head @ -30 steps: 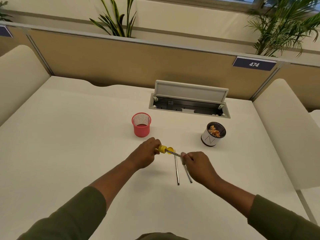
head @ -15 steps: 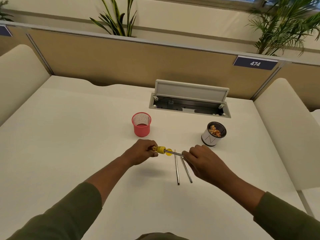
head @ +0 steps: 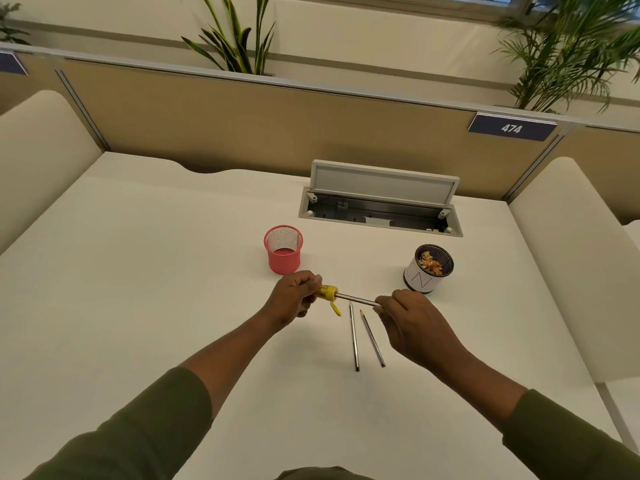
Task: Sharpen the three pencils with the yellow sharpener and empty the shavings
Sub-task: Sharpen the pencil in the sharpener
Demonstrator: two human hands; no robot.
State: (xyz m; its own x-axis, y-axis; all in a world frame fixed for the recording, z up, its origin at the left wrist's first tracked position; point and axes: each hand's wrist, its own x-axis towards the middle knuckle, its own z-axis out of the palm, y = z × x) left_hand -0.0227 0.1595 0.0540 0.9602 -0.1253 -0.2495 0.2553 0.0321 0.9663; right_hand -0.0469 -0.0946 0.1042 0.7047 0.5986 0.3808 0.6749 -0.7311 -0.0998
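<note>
Two thin grey pencils (head: 354, 337) (head: 372, 338) lie side by side on the white worktop (head: 138, 289), closest to the person, with their tips pointing away. They sit just under the hands.

A little farther out, the right hand (head: 412, 322) has its fingers (head: 382, 301) pinched shut on a third grey pencil (head: 356, 299). That pencil runs sideways, left to right, with its tip pushed into the small yellow plastic sharpener (head: 327, 292). The left hand (head: 294, 296) is closed around the sharpener, and a little yellow flap hangs down from it. So the pencil lies to the right of the sharpener, and the right hand is the one that should turn it.

A second ago the right hand was lower and its palm faced down more. Now it has rolled over and lifted, so the pencil looks like it has been twisted.

Farther back stand a pink mesh cup (head: 283, 249) on the left and a white round cup with brown shavings inside (head: 428, 268) on the right.
</note>
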